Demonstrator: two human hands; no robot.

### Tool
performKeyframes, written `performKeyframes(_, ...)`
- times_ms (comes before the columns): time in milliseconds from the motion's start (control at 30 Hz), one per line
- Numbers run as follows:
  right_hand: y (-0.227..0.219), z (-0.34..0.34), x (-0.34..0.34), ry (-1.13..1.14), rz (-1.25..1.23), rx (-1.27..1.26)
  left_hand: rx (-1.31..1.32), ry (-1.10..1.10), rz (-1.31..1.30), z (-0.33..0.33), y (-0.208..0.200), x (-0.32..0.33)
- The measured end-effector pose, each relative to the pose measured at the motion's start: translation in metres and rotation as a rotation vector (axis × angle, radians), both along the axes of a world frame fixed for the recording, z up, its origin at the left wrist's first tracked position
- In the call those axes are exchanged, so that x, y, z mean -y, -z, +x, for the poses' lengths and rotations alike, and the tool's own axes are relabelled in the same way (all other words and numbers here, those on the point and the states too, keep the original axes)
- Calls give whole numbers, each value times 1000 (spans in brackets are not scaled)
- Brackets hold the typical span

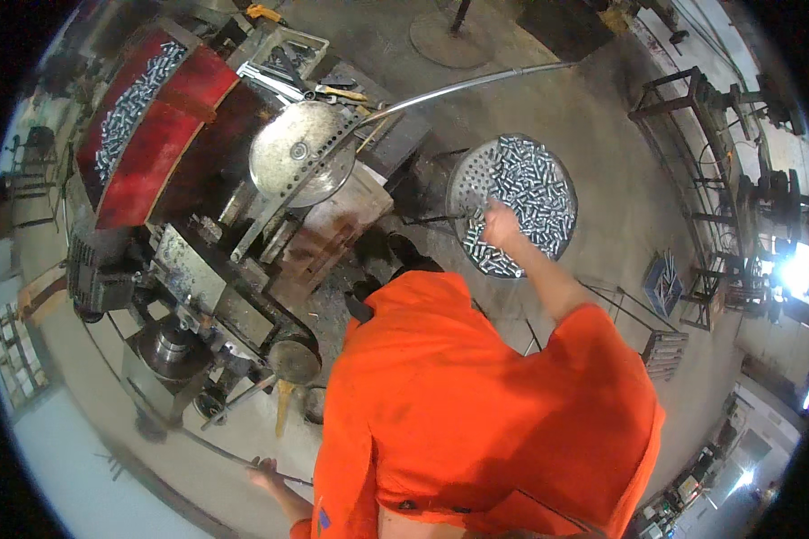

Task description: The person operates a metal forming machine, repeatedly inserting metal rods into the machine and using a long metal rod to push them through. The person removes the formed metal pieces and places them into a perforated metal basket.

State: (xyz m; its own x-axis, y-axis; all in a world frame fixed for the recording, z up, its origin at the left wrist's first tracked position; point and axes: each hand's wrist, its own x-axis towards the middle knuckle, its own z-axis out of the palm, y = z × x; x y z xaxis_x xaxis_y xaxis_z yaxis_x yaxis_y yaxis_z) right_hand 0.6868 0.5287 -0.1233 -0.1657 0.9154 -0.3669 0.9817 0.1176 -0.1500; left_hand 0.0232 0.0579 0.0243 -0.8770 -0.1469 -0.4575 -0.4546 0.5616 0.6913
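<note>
Over to the right, my right hand (502,225) reaches down to a round tray (466,184) with holes in its base. Short shiny metal cylinders (535,184) are heaped in the tray. The fingers of that hand are curled together among the pieces, and whatever they hold is too small to make out. At the lower left, my left hand (265,476) is closed on a thin dark rod (220,452) that slants past the machine's near side. Its fingertips show just above the rod.
A greasy machine (193,274) stands on the left, with a metal disc (288,148) and a long holed bar across it. Behind is a red chute (153,157) bearing similar cylinders. A long metal tube (463,87) juts out toward the back right. Metal racks (692,171) line the right wall.
</note>
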Motion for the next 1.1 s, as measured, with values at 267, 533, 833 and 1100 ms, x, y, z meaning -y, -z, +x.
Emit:
performKeyframes(267, 26, 32, -67, -34, -227, 94, -44, 102, -58, -1, -1, -6)
performKeyframes(533, 61, 15, -78, -90, -159, 123, -174, 167, -216, 18, 8, -13)
performKeyframes(833, 80, 24, -91, -257, -165, 274, -146, 249, -83, 26, -10, -19)
performKeyframes(1100, -132, -154, -105, -150, 69, -1204, -103, 188, -170, 30, 18, 3)
